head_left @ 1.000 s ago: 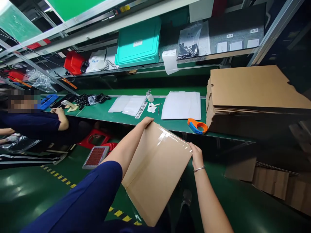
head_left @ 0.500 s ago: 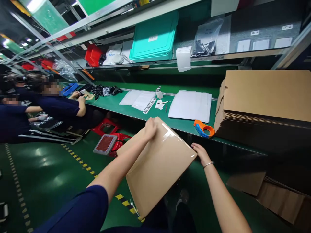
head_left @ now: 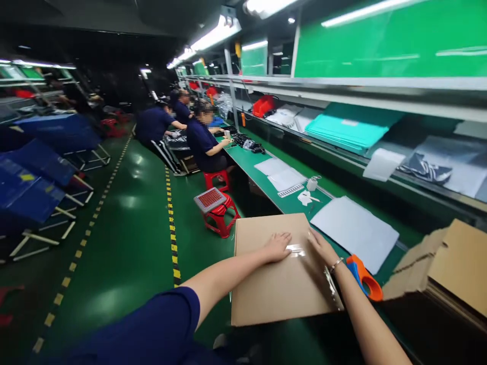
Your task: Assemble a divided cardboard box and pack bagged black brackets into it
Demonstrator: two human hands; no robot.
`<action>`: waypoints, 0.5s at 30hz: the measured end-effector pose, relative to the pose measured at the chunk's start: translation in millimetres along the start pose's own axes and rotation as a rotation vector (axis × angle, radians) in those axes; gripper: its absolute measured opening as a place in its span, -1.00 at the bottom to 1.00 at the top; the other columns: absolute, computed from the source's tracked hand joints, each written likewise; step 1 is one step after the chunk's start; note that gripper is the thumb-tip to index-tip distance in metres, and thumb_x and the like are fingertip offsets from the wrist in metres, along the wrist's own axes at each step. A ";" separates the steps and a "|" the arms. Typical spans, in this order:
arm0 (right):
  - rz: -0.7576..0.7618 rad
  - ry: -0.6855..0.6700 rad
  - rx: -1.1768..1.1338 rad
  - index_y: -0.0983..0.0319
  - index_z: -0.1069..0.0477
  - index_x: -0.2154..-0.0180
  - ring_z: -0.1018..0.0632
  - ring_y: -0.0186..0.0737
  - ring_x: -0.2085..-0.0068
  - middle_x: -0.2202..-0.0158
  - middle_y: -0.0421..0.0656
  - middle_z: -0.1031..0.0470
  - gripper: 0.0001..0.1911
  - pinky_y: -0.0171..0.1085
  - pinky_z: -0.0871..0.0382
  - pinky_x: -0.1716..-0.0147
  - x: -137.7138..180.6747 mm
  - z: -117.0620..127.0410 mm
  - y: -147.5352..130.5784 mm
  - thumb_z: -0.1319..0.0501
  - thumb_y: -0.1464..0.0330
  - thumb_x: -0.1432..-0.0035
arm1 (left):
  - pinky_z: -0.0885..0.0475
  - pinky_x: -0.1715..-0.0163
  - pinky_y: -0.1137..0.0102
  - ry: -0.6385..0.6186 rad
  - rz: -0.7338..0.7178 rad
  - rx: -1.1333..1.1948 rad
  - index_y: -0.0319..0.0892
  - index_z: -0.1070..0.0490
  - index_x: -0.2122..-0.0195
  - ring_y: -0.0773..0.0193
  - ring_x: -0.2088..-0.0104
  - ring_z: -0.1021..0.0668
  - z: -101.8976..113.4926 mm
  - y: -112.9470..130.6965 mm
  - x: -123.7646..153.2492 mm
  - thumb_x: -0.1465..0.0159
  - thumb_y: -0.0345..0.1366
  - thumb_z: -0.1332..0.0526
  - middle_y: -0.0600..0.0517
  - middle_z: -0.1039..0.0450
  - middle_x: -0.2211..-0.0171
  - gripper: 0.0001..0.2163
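Left hand (head_left: 279,247) flat on the cardboard box (head_left: 277,299), right hand (head_left: 319,246) along its edge

The box lies at lower centre of the frame, its broad face directly beneath the left hand, which is spread palm-down beside the shiny tape (head_left: 297,251). The right hand is nearer the box's right edge, fingers extended; whether it grips cannot be told. The hands are apart. The face looks nearly square, so no long axis stands out. An orange-and-blue tape dispenser (head_left: 365,278) sits on the worktop (head_left: 249,163), just right of the right wrist. The box's underside and whatever supports it are hidden; the right forearm covers part of its edge.
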State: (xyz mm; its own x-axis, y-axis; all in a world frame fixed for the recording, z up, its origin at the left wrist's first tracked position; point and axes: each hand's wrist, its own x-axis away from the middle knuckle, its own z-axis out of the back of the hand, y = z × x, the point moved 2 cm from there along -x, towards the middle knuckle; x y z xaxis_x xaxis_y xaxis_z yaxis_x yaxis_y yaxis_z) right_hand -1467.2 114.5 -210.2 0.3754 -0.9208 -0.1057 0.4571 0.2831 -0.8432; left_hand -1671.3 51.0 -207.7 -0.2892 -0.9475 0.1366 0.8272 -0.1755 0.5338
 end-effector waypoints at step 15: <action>0.319 -0.440 0.310 0.30 -0.30 -0.17 -0.28 0.12 -0.26 -0.23 0.12 -0.29 -0.36 0.09 -0.08 -0.26 -45.1 -51.6 -23.2 -0.11 0.10 -0.13 | 0.08 -0.36 0.20 0.998 0.673 0.510 -0.02 -0.03 -0.33 0.18 -0.38 -0.04 -45.1 15.7 268.0 -0.28 -0.13 -0.08 0.00 0.05 -0.39 -0.41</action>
State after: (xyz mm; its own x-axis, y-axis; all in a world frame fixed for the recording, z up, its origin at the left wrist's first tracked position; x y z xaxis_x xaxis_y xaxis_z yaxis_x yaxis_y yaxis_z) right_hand -1536.3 135.6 -213.1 0.7985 -0.6004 -0.0444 0.4558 0.6511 -0.6069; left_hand -1714.0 -217.7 -200.4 0.7689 -0.6368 -0.0571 0.3305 0.3194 0.8881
